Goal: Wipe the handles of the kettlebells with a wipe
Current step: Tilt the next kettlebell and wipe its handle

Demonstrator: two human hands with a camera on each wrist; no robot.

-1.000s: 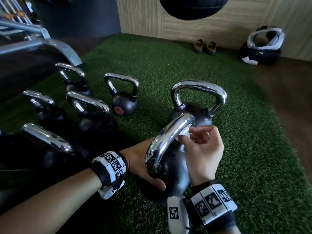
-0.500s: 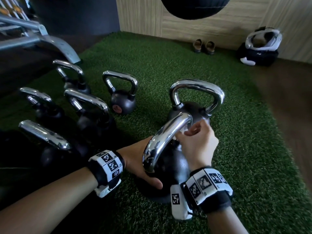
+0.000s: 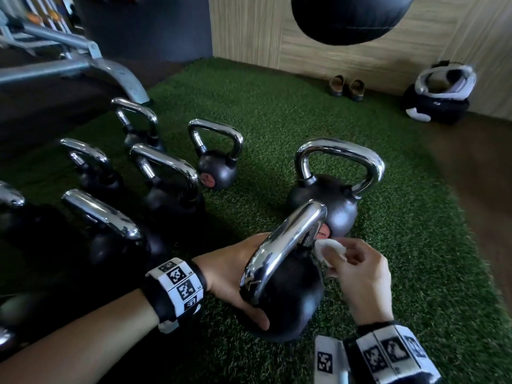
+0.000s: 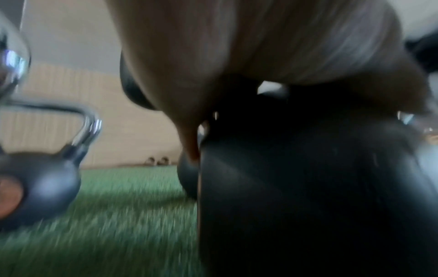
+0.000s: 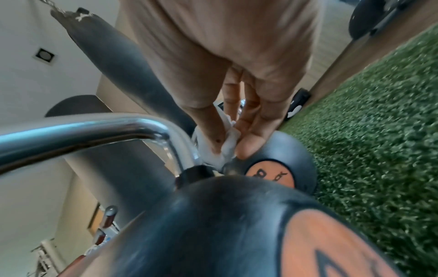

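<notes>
Head view: high, looking forward and down over the turf floor. Wrist views: low, very near, flanking the nearest kettlebell, which appears in all three; left view blurred.

Punching bag, shoes, turf.

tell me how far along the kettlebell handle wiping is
Done: nothing shows which handles are already wiped. In hand: the right hand pinches the wipe against the far leg of the nearest kettlebell's handle, while the left hand steadies its body. Left: possibly the big kettlebell behind and the row to the left, all untouched now.
</notes>
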